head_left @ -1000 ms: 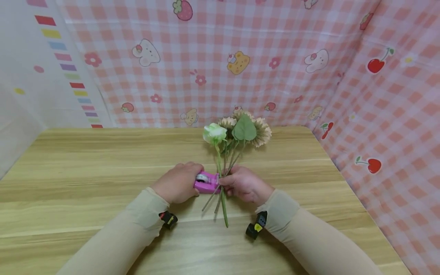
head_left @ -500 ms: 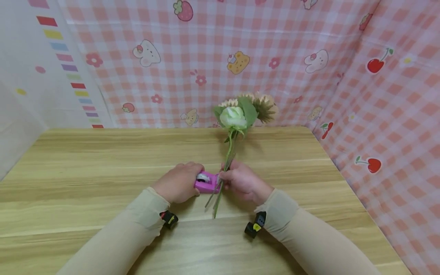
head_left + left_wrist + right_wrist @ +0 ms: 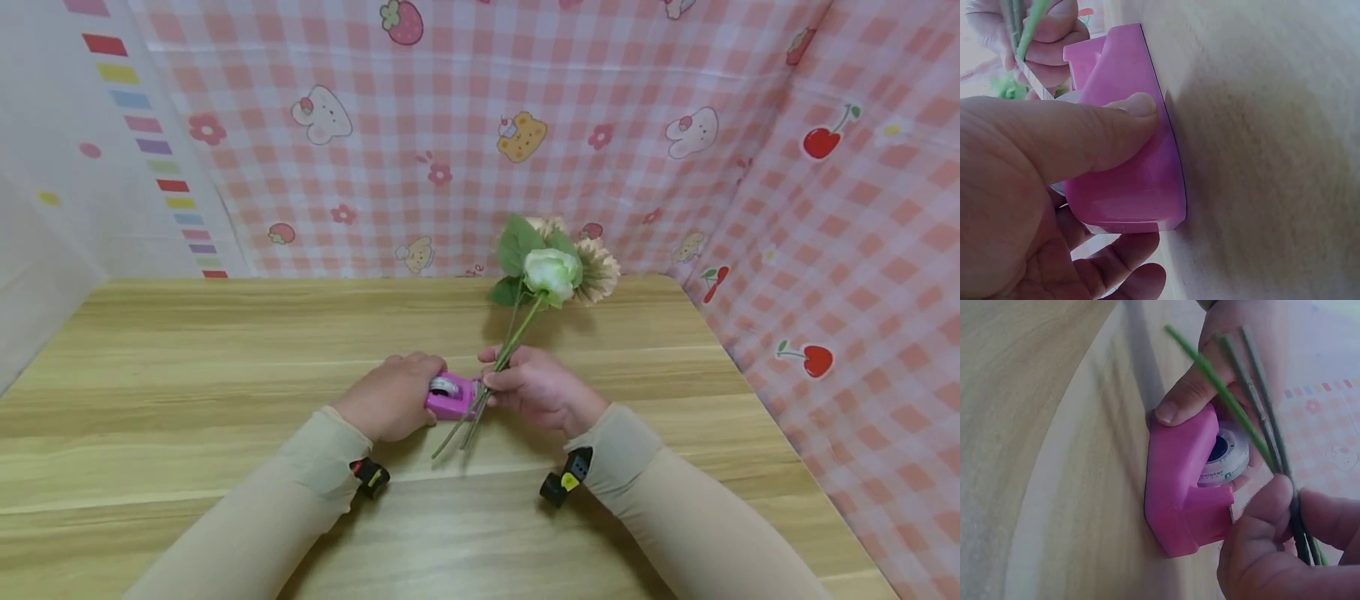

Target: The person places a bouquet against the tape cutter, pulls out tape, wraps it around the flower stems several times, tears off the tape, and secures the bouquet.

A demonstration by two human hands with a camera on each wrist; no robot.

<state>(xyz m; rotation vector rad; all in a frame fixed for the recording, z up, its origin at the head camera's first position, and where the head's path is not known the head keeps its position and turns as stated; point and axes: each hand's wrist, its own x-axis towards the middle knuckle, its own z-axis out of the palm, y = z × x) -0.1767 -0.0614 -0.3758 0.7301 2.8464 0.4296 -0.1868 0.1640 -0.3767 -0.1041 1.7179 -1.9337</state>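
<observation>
My left hand [image 3: 393, 398] holds a pink tape dispenser [image 3: 451, 406] down on the table, its thumb along one side in the left wrist view. A white tape roll [image 3: 1229, 453] sits in the dispenser. From it a strip of tape [image 3: 1036, 82] runs to the flower stems. Beside the dispenser's cutting end, my right hand [image 3: 545, 390] pinches several thin green stems [image 3: 1260, 403] between thumb and fingers. These stems cross at the pinch and spread below it. At their tops are a pale green-white rose [image 3: 551, 275], peach flowers [image 3: 598, 271] and green leaves [image 3: 517, 243].
The wood-grain table [image 3: 210, 350] runs back to a pink checked cloth [image 3: 450, 108] hung behind. Another checked cloth [image 3: 862, 250] hangs along the right edge. A small black camera is strapped to each wrist.
The bunch has turned in my right hand. Its rose has moved from the left side to the front right, and the stem ends have swung left. My left hand and the dispenser stay put.
</observation>
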